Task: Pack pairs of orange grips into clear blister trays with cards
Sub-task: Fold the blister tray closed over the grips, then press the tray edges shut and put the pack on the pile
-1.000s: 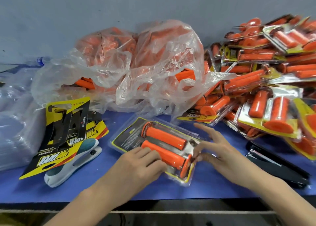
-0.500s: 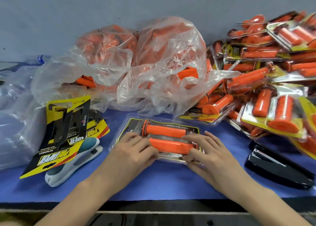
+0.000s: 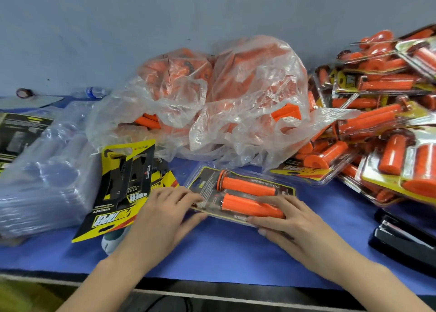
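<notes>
The blister tray (image 3: 240, 208), two orange grips (image 3: 247, 186) seated over its card (image 3: 207, 186), lies mid-way along the blue table (image 3: 224, 252); left hand (image 3: 162, 217) pinches its left end, right hand (image 3: 290, 222) its near edge; advise pressing evenly along the rim to close.

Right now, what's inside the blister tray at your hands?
Two orange grips lie side by side on a printed card inside the blister tray. The left hand and right hand cover its near edge, hiding what lies there.
</notes>
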`<control>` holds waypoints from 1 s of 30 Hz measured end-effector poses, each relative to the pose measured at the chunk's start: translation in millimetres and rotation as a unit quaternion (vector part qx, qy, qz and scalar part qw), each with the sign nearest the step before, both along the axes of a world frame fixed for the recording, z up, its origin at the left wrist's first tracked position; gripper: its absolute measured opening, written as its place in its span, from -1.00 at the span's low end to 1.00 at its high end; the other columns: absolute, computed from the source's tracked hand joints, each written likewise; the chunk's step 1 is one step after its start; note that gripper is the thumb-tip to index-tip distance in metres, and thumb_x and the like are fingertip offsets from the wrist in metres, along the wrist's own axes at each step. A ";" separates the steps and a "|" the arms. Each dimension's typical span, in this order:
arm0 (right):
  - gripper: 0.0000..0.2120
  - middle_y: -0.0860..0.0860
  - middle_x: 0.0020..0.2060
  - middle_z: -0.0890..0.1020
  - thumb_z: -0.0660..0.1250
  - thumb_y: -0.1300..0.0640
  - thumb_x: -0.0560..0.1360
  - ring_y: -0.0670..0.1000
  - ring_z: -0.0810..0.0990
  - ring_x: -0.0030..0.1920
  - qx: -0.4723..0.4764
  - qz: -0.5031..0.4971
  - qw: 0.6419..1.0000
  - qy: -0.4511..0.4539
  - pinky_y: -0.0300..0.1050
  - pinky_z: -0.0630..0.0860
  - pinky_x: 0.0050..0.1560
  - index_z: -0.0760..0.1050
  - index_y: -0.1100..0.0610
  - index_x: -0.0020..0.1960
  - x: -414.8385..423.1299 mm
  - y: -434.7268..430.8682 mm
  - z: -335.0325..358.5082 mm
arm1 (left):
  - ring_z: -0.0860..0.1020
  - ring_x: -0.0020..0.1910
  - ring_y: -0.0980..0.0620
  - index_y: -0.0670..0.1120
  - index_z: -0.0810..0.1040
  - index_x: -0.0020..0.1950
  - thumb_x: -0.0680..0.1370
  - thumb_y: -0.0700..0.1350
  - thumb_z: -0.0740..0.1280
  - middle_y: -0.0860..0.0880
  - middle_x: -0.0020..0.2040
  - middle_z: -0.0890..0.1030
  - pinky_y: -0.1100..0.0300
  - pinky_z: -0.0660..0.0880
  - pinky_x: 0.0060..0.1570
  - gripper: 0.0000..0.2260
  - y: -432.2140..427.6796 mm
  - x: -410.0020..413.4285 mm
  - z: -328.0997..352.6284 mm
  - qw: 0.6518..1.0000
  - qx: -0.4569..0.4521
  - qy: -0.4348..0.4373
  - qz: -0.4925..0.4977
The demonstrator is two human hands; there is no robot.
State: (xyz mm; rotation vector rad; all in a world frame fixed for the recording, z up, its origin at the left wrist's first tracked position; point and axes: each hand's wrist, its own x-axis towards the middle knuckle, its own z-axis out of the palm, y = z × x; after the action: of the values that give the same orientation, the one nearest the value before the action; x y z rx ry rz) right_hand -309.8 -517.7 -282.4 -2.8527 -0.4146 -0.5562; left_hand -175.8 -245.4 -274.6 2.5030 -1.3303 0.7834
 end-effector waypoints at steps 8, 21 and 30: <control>-0.73 -0.07 0.31 0.50 0.15 -0.13 0.63 0.08 0.47 0.25 0.010 -0.022 0.999 -0.044 0.04 0.53 0.15 0.60 -0.15 0.15 -0.6 6.2 -9.7 | 0.59 -0.19 -0.19 -0.19 0.59 0.17 0.62 0.25 -0.06 -0.13 -0.06 0.61 -0.07 0.50 -0.16 -0.37 50.6 16.2 -6.7 0.978 0.045 0.001 0.205; -0.79 -0.07 0.25 0.50 0.17 -0.11 0.63 0.05 0.48 0.20 0.016 -0.052 0.996 -0.064 -0.02 0.52 0.08 0.55 -0.09 0.08 -3.8 4.1 -7.0 | 0.68 -0.19 0.10 0.21 0.58 0.08 0.43 0.37 0.35 0.02 -0.07 0.69 0.15 0.62 -0.16 -0.66 11.2 -25.8 43.3 0.811 -0.400 0.425 0.033; -0.72 -0.04 0.25 0.54 0.16 -0.10 0.62 0.09 0.49 0.18 -0.009 -0.086 0.992 -0.088 -0.01 0.48 0.13 0.60 -0.15 0.19 -4.0 10.0 -10.7 | 0.55 -0.30 -0.13 -0.35 0.54 0.02 0.67 -0.07 0.10 -0.29 -0.05 0.52 0.07 0.43 -0.15 -0.63 -26.9 -35.8 75.2 0.411 -0.443 0.796 0.031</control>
State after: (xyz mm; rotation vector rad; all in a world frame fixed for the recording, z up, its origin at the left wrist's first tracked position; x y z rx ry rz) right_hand -313.9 -507.7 -293.2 -2.8847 -0.2017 -0.8436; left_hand -211.5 -272.3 -199.4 1.1470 0.0833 -0.7878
